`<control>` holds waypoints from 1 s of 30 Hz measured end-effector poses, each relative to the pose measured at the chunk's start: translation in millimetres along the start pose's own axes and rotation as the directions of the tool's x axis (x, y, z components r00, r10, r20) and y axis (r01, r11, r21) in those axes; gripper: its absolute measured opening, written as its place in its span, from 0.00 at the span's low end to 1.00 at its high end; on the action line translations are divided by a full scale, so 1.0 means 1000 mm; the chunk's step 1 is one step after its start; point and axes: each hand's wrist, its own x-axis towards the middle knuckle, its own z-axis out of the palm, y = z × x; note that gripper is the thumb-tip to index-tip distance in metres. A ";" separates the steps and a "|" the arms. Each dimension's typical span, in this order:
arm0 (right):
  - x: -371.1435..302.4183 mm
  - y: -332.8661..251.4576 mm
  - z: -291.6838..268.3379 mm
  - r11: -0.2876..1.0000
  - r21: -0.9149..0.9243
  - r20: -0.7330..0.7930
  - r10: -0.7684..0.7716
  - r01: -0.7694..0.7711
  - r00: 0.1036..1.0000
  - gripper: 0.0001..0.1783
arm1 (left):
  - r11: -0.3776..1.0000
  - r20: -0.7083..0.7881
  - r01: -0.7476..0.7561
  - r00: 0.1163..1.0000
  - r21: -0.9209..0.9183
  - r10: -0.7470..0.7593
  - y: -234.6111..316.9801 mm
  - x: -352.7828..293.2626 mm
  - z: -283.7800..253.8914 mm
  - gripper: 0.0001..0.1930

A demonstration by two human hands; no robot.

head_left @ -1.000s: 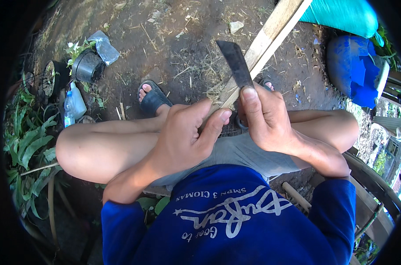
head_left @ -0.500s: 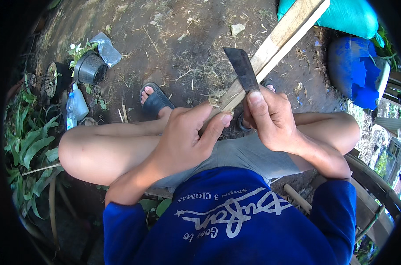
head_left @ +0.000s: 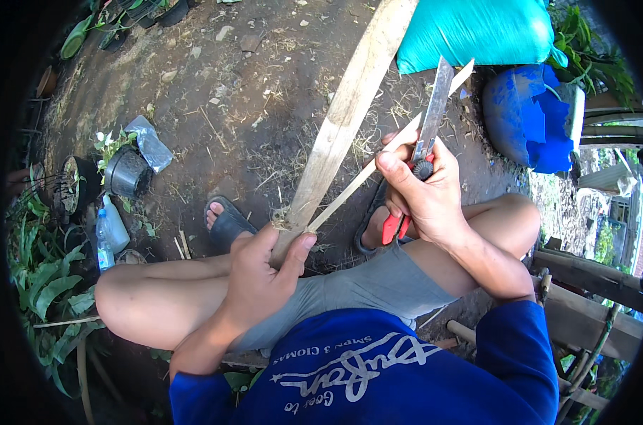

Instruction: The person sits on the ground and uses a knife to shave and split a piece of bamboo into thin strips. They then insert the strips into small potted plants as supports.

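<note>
My left hand [head_left: 263,263] is closed round the near end of a long bamboo slat [head_left: 343,117], which slants up and away past the frame's top. A thin pale bamboo strip [head_left: 357,183] branches from that end at my left thumb and runs to the upper right. My right hand [head_left: 428,185] is wrapped round a box cutter [head_left: 435,106] with a red handle and black knob, its blade out and pointing away. The fingers of this hand also touch the strip, which passes beside the blade. Frayed fibres cling to the slat near my left fingers.
Bare soil with shavings lies before my sandalled feet [head_left: 231,225]. To the left are a black plant pot [head_left: 128,172], a clear plastic bag [head_left: 149,144], bottles [head_left: 105,241] and leafy plants. A teal sack [head_left: 477,32] and a broken blue container [head_left: 527,120] stand at the right.
The strip now stands apart from the slat at its far end. My right hand has turned the cutter's blade upright. My left hand and the slat have shifted left and nearer.
</note>
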 end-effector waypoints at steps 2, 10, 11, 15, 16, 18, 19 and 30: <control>0.002 0.000 -0.001 0.999 0.026 0.003 -0.046 0.046 0.999 0.19 | 0.997 -0.045 0.026 0.999 -0.067 -0.029 0.000 0.001 -0.001 0.07; 0.012 -0.020 -0.014 0.945 0.167 -0.137 -0.260 0.281 0.956 0.14 | 0.989 -0.199 -0.103 0.972 0.103 0.122 0.005 0.009 -0.010 0.06; 0.017 -0.027 -0.020 0.935 0.148 -0.164 -0.298 0.322 0.940 0.14 | 0.985 -0.214 -0.115 0.967 0.128 0.140 0.005 0.011 -0.012 0.06; 0.028 -0.051 -0.044 0.898 0.189 -0.152 -0.373 0.397 0.915 0.20 | 0.968 -0.228 -0.104 0.961 0.227 0.156 0.003 0.012 -0.020 0.06; 0.028 -0.052 -0.048 0.881 0.225 -0.134 -0.395 0.416 0.909 0.22 | 0.964 -0.222 -0.090 0.964 0.250 0.147 0.003 0.012 -0.023 0.07; 0.025 -0.050 -0.054 0.872 0.207 -0.138 -0.424 0.445 0.895 0.20 | 0.950 -0.231 -0.072 0.962 0.304 0.146 0.004 0.014 -0.028 0.07; 0.023 -0.048 -0.056 0.869 0.167 -0.126 -0.449 0.465 0.885 0.19 | 0.931 -0.235 -0.114 0.950 0.348 0.204 0.005 0.015 -0.031 0.07; 0.017 -0.023 -0.050 0.477 -0.446 0.151 -0.794 0.757 0.589 0.13 | 0.873 -0.517 -0.172 0.748 0.457 0.417 0.014 0.017 -0.061 0.08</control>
